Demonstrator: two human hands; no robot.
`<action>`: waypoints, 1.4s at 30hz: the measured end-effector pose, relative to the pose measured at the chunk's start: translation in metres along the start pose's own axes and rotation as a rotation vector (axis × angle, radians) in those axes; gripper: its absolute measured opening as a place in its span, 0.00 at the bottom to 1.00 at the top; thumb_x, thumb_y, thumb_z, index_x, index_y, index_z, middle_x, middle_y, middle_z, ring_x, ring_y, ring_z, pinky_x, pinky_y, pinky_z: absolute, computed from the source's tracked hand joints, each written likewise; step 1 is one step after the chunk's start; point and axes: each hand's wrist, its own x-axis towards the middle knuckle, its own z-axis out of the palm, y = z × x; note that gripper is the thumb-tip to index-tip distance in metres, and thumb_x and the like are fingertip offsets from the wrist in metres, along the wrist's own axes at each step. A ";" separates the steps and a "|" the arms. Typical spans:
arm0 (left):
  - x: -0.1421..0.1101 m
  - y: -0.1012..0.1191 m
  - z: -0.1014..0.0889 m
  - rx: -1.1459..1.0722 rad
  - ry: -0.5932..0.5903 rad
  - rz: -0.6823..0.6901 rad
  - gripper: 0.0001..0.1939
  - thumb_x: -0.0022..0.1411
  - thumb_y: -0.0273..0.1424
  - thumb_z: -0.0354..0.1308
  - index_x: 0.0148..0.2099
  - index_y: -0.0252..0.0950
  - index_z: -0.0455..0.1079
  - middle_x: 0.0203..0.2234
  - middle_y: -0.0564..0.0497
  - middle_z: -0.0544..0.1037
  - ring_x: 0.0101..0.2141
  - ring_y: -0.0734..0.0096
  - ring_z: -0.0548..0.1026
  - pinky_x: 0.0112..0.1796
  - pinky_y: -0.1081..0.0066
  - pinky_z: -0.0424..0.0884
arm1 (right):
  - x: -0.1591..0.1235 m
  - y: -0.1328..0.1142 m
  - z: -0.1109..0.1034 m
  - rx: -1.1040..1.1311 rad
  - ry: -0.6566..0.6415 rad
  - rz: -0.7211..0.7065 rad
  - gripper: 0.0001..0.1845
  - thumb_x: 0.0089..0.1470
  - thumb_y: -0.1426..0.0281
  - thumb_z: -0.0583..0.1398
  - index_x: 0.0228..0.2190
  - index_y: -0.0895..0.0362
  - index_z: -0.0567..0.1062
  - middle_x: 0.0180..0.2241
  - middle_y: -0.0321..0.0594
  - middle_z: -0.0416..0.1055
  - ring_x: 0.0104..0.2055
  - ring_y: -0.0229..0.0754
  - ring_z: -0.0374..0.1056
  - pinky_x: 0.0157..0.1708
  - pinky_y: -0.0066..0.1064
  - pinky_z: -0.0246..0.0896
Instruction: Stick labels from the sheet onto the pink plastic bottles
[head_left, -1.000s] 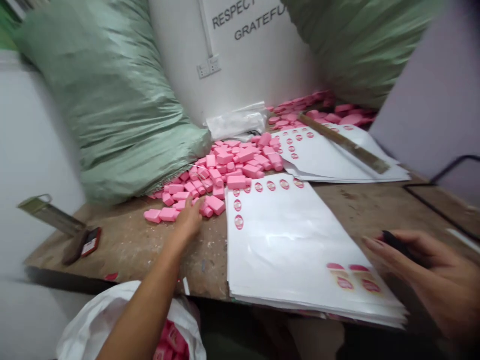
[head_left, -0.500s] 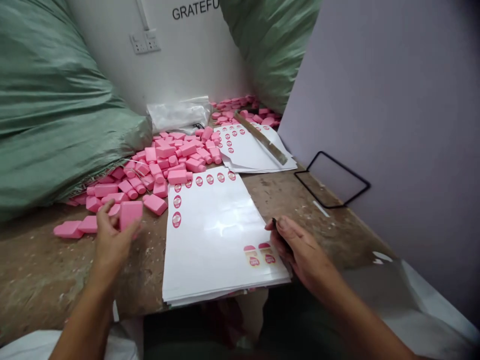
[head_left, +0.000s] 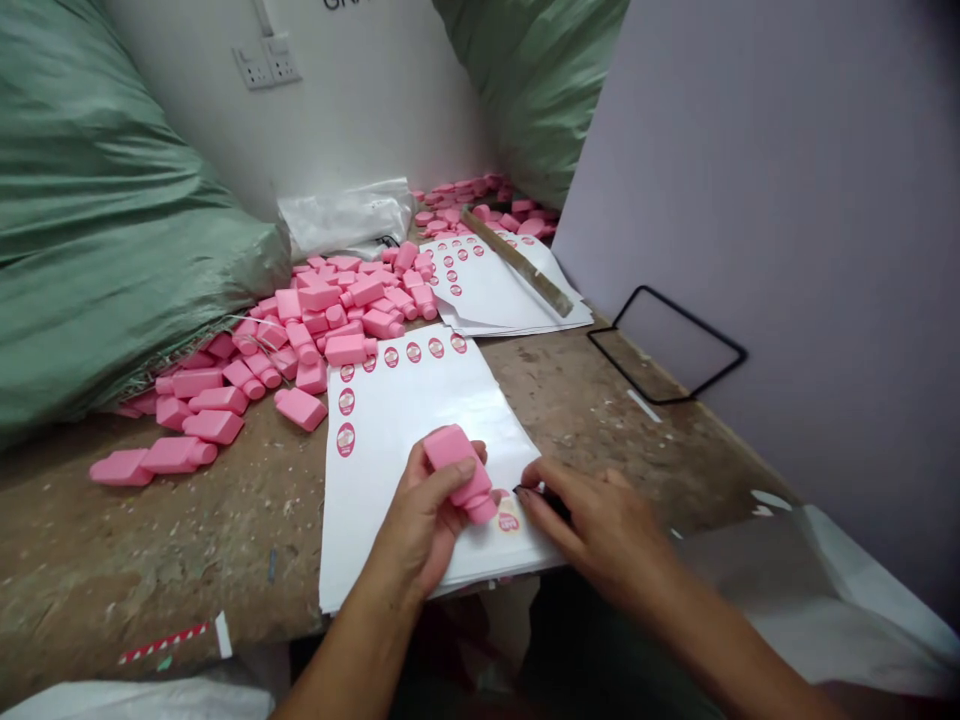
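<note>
My left hand [head_left: 431, 505] is wrapped round a pink plastic bottle [head_left: 459, 470], tilted with its neck toward me, above a sheet of stickers [head_left: 405, 420]. My right hand [head_left: 592, 505] is closed in a pinch on a small black tool [head_left: 555, 502], mostly hidden by the fingers. Its tip is at the sheet beside a red and cream label [head_left: 508, 516] near the lower right corner. Small oval stickers [head_left: 414, 352] line the sheet's far and left edges. Whether another label lies under my right hand, I cannot tell.
A heap of pink bottles [head_left: 319, 300] lies at the left beside a green sack [head_left: 135, 240]. Behind stands a second stack of sticker sheets [head_left: 499, 290] under a wooden stick [head_left: 517, 262]. A black wire frame [head_left: 667, 345] leans by the right-hand panel [head_left: 750, 200].
My left hand has carried the pink bottle from the heap's edge to above the sheet. My right hand has brought the black tool's tip down to the labels.
</note>
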 end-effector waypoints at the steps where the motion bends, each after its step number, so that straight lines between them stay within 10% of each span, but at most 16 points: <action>1: 0.000 0.001 -0.001 -0.004 -0.005 -0.005 0.20 0.52 0.24 0.64 0.48 0.35 0.66 0.42 0.44 0.75 0.45 0.64 0.72 0.41 0.60 0.75 | 0.000 0.000 0.000 -0.009 0.009 -0.008 0.08 0.59 0.69 0.53 0.30 0.54 0.70 0.24 0.32 0.75 0.23 0.41 0.69 0.29 0.34 0.46; 18: -0.001 0.001 -0.005 -0.080 -0.006 -0.034 0.16 0.54 0.22 0.62 0.46 0.33 0.67 0.40 0.44 0.77 0.42 0.66 0.74 0.43 0.59 0.74 | 0.009 0.001 -0.005 0.231 -0.211 0.196 0.11 0.56 0.62 0.52 0.28 0.53 0.70 0.26 0.37 0.75 0.26 0.42 0.67 0.26 0.31 0.51; 27: 0.000 0.000 -0.007 -0.134 0.029 -0.012 0.17 0.54 0.23 0.62 0.47 0.31 0.67 0.38 0.42 0.78 0.43 0.64 0.76 0.44 0.66 0.72 | 0.004 -0.001 0.002 -0.029 -0.008 -0.006 0.08 0.57 0.68 0.52 0.28 0.54 0.68 0.24 0.35 0.75 0.24 0.42 0.68 0.31 0.36 0.47; 42: -0.001 0.000 -0.006 -0.118 0.026 0.009 0.16 0.54 0.23 0.62 0.46 0.33 0.67 0.38 0.44 0.77 0.43 0.66 0.75 0.43 0.66 0.73 | 0.005 0.003 0.000 0.091 -0.057 0.048 0.10 0.58 0.65 0.52 0.29 0.53 0.69 0.23 0.35 0.74 0.25 0.41 0.67 0.28 0.33 0.48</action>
